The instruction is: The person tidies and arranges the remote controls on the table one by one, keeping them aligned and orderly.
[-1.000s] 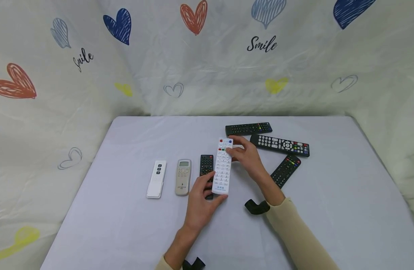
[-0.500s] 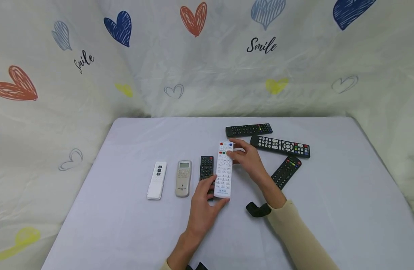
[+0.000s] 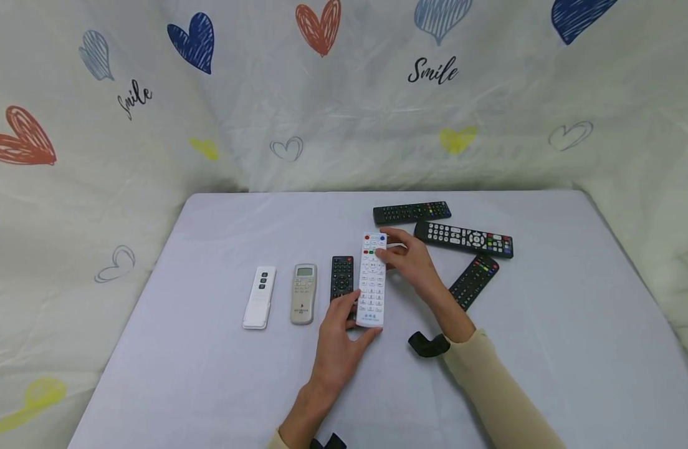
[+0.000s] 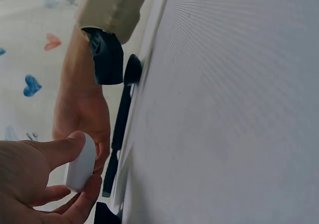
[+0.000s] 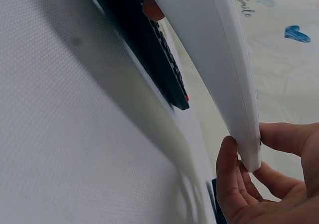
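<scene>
1. A person's left hand holds a white remote control near its lower end.
2. The right hand pinches its upper end.
3. Raised above the desk, it is near a black remote control.

"What's the white table carrying?"
"Three black remotes are lying toward its far-right corner!"
"And inward from the left edge, a slim white remote, beige remote and partly hidden black remote are lining up!"
</scene>
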A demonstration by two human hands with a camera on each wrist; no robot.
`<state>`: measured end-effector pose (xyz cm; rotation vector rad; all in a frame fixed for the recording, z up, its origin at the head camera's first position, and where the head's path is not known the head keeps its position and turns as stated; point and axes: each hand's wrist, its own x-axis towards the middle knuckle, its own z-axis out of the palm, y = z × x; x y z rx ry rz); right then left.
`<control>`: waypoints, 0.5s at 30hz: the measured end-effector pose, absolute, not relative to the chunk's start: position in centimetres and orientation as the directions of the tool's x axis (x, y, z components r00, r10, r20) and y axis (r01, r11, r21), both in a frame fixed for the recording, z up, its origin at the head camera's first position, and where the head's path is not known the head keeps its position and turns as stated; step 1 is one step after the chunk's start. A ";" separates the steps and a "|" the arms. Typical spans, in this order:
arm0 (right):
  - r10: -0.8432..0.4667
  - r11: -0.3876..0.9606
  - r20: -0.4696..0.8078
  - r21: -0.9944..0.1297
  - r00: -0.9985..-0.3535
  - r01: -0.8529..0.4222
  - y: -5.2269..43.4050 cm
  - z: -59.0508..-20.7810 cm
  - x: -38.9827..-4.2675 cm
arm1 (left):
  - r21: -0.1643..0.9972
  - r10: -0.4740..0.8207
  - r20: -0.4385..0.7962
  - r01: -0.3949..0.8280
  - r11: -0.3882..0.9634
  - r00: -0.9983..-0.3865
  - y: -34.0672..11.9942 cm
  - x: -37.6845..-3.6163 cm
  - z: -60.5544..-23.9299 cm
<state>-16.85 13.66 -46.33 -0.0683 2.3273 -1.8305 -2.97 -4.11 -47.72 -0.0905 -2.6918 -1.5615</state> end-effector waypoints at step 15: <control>-0.128 0.400 -0.104 -0.916 -0.986 0.045 13.9 -46.2 -16.6 | 0.837 0.059 0.058 0.081 0.541 -0.997 -3.1 -2.8 -47.3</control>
